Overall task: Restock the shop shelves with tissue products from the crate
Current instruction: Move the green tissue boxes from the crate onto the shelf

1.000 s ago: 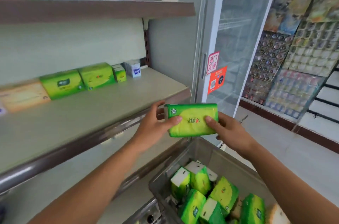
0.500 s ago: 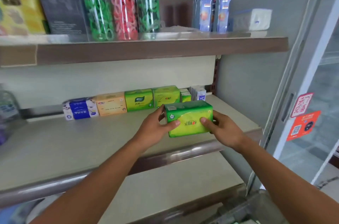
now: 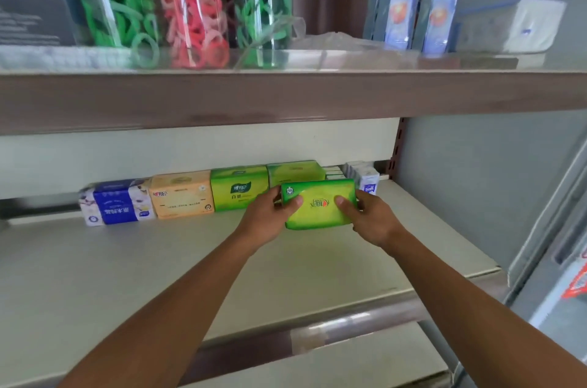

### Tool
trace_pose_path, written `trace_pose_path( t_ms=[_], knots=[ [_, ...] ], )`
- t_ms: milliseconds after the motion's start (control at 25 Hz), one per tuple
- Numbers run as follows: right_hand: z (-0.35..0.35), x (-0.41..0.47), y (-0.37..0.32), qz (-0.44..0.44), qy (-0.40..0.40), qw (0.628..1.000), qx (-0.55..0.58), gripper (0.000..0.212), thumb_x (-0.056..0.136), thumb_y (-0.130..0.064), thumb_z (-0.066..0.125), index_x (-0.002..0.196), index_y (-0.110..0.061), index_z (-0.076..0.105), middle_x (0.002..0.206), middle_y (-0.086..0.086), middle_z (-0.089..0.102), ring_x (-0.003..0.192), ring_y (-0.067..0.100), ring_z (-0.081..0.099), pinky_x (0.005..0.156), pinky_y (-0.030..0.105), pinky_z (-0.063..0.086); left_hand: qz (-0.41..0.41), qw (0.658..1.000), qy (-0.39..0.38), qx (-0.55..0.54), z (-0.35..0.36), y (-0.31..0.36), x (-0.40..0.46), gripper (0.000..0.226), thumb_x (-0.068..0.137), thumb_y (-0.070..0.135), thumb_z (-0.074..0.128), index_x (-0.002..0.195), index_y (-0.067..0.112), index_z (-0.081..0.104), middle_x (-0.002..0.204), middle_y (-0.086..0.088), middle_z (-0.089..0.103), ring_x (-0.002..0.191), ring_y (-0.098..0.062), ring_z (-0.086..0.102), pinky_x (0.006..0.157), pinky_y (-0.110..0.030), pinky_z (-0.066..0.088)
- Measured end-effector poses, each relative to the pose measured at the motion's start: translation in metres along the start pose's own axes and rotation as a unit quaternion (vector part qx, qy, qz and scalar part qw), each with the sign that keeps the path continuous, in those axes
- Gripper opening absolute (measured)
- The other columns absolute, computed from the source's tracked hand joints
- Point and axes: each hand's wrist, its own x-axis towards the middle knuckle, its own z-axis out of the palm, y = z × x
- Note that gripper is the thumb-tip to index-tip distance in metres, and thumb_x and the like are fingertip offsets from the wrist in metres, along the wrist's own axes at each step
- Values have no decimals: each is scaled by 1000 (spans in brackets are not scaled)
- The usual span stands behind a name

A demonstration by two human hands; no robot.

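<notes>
Head view: green tissue pack (image 3: 319, 204) gripped at both ends, left hand (image 3: 270, 220) on its left end with thumb across the front, right hand (image 3: 370, 220) on its right end, fingers curled round it. Held over the far right of the middle shelf (image 3: 127, 276), just in front of a back-wall row: blue pack (image 3: 116, 202), orange pack (image 3: 181, 194), green packs (image 3: 239, 188). Small white packs (image 3: 365, 178) at far right.

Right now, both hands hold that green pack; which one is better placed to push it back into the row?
Probably the right hand: it grips the pack at the end nearest the gap beside the small white packs. The left hand sits in front of the green packs already shelved.
</notes>
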Motion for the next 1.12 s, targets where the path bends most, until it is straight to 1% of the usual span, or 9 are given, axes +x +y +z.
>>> trace_pose_path(
  t_ms=[80, 160, 240, 400, 480, 720, 880, 1000, 1120],
  knots=[
    [6, 18, 0, 24, -9, 999, -26, 58, 90, -60, 49, 125, -15, 60, 102, 2, 65, 91, 18, 58, 83, 26, 42, -44, 999, 14, 16, 1, -6, 19, 31, 90, 49, 59, 86, 19, 65, 82, 5, 65, 84, -18, 61, 73, -28, 45],
    [11, 33, -6, 40, -13, 998, -52, 57, 93, -59, 44, 123, -13, 61, 98, 4, 64, 95, 19, 56, 82, 25, 39, -120, 992, 24, 16, -1, -13, 37, 46, 85, 54, 61, 67, 15, 49, 65, 0, 51, 71, -23, 56, 74, -39, 55],
    [16, 46, -13, 38, -27, 997, -63, 56, 97, -55, 39, 120, -10, 63, 97, 7, 64, 96, 20, 55, 80, 25, 37, -176, 983, 49, -12, -2, -16, 53, 45, 84, 53, 65, 74, 9, 56, 73, -7, 54, 75, -25, 60, 83, -47, 57],
    [28, 64, -17, 43, -42, 995, -85, 47, 98, -49, 43, 103, -6, 62, 86, 7, 61, 90, 25, 58, 75, 28, 40, -232, 968, 83, -44, 5, -22, 72, 71, 85, 55, 60, 123, -5, 56, 116, -19, 64, 102, -34, 64, 88, -40, 53],
    [32, 68, -14, 45, -26, 996, -78, 47, 97, -49, 45, 103, -6, 63, 82, 7, 61, 88, 26, 59, 77, 31, 45, -237, 967, 84, -29, 9, -22, 73, 71, 86, 56, 57, 127, -2, 55, 125, -19, 60, 109, -35, 61, 87, -37, 49],
    [32, 72, -17, 71, -15, 994, -84, 48, 98, -48, 43, 104, -4, 63, 89, 12, 66, 90, 27, 61, 76, 31, 44, -232, 971, 57, -6, 12, -24, 73, 72, 86, 60, 52, 122, -2, 58, 118, -18, 63, 100, -31, 63, 76, -31, 45],
    [33, 71, -18, 83, -19, 992, -90, 50, 98, -48, 42, 112, -4, 62, 88, 9, 64, 88, 25, 59, 76, 29, 43, -242, 970, 8, -35, 10, -17, 66, 85, 76, 74, 49, 128, 7, 56, 125, -10, 61, 108, -27, 59, 92, -36, 48],
    [28, 63, -19, 86, -6, 993, -79, 60, 98, -51, 41, 137, -7, 49, 115, 12, 64, 112, 26, 56, 90, 30, 40, -229, 972, -13, -42, 9, -8, 56, 96, 78, 73, 50, 148, 9, 31, 149, -7, 41, 131, -29, 44, 107, -40, 37],
    [20, 44, -22, 42, 57, 994, -78, 65, 96, -52, 44, 147, -12, 36, 138, 10, 54, 129, 24, 48, 100, 29, 37, -101, 986, 122, 48, 7, 5, 46, 78, 90, 51, 57, 148, 7, 28, 151, -11, 36, 137, -28, 36, 107, -36, 32]
  ],
)
